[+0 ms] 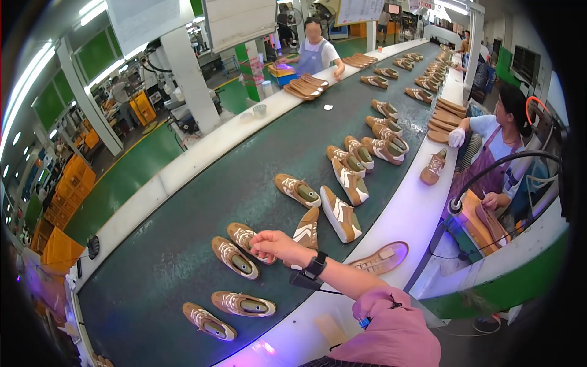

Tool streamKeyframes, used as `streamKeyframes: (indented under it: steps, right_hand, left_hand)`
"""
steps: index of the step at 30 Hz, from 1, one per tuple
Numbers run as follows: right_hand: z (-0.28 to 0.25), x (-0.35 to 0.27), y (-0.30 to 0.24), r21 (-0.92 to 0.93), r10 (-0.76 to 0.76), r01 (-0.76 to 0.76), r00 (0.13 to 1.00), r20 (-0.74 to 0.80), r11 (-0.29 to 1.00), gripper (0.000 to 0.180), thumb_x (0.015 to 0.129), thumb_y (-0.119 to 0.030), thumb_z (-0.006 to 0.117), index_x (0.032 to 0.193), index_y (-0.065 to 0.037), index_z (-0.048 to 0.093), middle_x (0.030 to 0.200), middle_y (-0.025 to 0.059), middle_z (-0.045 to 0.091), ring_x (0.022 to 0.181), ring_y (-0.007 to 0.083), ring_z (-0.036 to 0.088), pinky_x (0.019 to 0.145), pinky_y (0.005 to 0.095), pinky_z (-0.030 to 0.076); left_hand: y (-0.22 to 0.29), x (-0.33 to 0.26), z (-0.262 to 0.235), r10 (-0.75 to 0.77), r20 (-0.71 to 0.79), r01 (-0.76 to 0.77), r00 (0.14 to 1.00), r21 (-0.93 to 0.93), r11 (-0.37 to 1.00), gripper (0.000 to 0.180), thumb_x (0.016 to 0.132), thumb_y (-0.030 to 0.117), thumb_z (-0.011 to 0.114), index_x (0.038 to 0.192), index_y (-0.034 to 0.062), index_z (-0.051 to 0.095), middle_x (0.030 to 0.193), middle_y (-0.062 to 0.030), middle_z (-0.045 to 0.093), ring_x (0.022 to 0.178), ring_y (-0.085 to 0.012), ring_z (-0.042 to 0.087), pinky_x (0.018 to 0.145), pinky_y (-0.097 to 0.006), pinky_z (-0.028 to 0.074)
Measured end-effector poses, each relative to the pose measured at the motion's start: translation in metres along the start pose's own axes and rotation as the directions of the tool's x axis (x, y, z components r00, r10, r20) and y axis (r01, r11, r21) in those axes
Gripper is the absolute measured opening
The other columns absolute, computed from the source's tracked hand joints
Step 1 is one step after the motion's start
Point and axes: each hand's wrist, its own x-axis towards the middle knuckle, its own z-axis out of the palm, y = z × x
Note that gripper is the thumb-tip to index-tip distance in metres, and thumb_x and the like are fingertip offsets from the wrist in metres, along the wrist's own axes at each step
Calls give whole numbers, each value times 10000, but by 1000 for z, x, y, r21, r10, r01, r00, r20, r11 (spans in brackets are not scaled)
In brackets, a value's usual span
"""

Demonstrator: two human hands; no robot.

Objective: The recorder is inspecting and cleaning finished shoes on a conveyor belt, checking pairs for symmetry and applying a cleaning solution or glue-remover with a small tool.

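Observation:
My right hand (pixel 279 247), with a dark watch on the wrist, reaches left over the dark green belt (pixel 183 251). Its fingers are curled together above the opening of a brown and white lace-up shoe (pixel 240 233). Whether they touch that shoe, or hold something small, I cannot make out. A matching shoe (pixel 235 257) lies beside it on the near left. Just right of the hand another shoe (pixel 307 227) is partly covered by it, and one more shoe (pixel 340 214) rests on its side. My left hand does not show.
Nearer on the belt lies another pair of shoes (pixel 243 304). A tan sole (pixel 382 259) rests on the white ledge (pixel 306 333) by my forearm. To the right sits a co-worker (pixel 498 137); across the belt another person (pixel 313 55) stands by stacked soles (pixel 306 87).

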Motion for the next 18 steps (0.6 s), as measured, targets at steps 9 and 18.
streamKeyframes:
  steps: [9, 18]
  right_hand:
    - [96, -209, -166, -281, -698, 947, 96, 709, -155, 196, 860, -81, 485, 1000, 16, 583, 1041, 200, 606, 809, 295, 617, 671, 321, 497]
    - [170, -277, -204, -335, -641, 569, -509, 574, -751, 106, 756, -87, 636, 831, -14, 652, 754, 125, 614, 510, 142, 515, 396, 202, 376]
  left_hand:
    - [27, -6, 15, 1, -54, -4, 999, -57, 998, 1065, 694, 474, 679, 1375, -133, 130, 1438, -323, 133, 1356, -445, 85, 1125, -439, 101]
    - [28, -23, 22, 32, -75, -36, 997, -51, 998, 1060, 695, 466, 676, 1381, -124, 124, 1445, -314, 128, 1359, -437, 84, 1126, -436, 105]
